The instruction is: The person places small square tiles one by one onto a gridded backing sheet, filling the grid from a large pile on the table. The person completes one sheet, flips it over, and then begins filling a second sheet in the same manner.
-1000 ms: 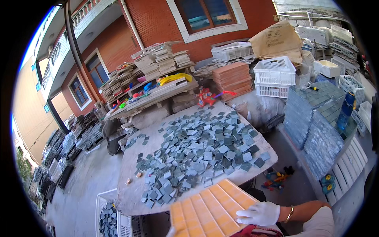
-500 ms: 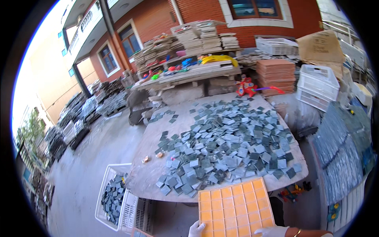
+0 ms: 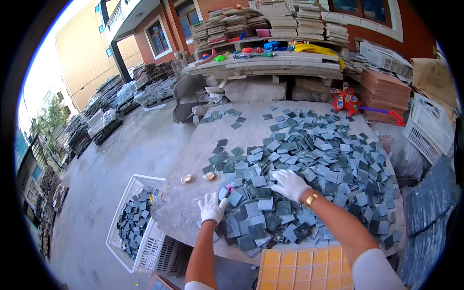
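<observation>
A wide heap of small square grey-green stone tiles point(image 3: 328, 159) covers much of the pale table point(image 3: 186, 150). My left hand point(image 3: 212, 208), in a white glove, is at the heap's near left edge, fingers spread, with a tile point(image 3: 223, 193) beside its fingertips. Over the middle of the heap reaches my right hand point(image 3: 290, 185), also gloved, its fingers stretched out low over the tiles; whether they touch one is hard to see. At the table's near edge, below both hands, lies an orange-yellow tray point(image 3: 304, 270) divided into squares by pale ridges, partly cut off by the frame.
Left of the table stands a white plastic crate point(image 3: 140, 181) holding more tiles. Two small wrapped items point(image 3: 187, 179) lie on the table's left side. A red toy point(image 3: 345, 100) sits at the far right corner. Beyond are stacked boards point(image 3: 275, 72) bearing colourful toys.
Both hands have let go of the gridded tray and moved forward over the tiles. The tray now shows lower in the picture, and the view has shifted.
</observation>
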{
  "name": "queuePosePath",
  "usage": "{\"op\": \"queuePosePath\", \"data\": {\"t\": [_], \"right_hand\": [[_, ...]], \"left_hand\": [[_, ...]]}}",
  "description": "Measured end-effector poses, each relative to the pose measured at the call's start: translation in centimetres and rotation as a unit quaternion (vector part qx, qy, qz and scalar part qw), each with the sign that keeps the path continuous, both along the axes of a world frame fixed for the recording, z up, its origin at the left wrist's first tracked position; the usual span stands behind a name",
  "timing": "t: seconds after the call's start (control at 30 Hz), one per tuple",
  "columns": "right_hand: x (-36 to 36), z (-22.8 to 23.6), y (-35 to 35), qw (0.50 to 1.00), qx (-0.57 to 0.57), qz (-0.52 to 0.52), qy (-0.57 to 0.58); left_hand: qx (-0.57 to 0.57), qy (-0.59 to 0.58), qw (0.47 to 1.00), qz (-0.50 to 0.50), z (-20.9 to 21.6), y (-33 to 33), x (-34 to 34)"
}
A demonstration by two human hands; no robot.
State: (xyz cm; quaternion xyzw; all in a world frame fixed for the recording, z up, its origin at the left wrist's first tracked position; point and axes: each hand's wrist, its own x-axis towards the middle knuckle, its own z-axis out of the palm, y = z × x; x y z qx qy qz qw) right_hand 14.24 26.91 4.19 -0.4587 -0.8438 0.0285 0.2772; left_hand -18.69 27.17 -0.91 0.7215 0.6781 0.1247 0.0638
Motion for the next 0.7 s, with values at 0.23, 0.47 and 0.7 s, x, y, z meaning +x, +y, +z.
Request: {"op": "queuePosePath", "data": {"t": [0.23,0.47,0.7], "right_hand": [[-6.6,-3.0,5.5,0.984,-0.125,-0.123,-0.03],[-5.6,-2.7,3.8,0.985,-0.156,-0.071,0.025],[-3.0,-0.4,0.5,0.94,-0.269,0.059,0.2]], "left_hand": [[0.038,-0.05,0.995,0.076,-1.7,-0.2,3.9],[0.132,-0.159,0.958,0.201,-1.5,-1.1,9.2],[0.241,-0.361,0.896,0.09,-0.3,-3.0,12.7]]}}
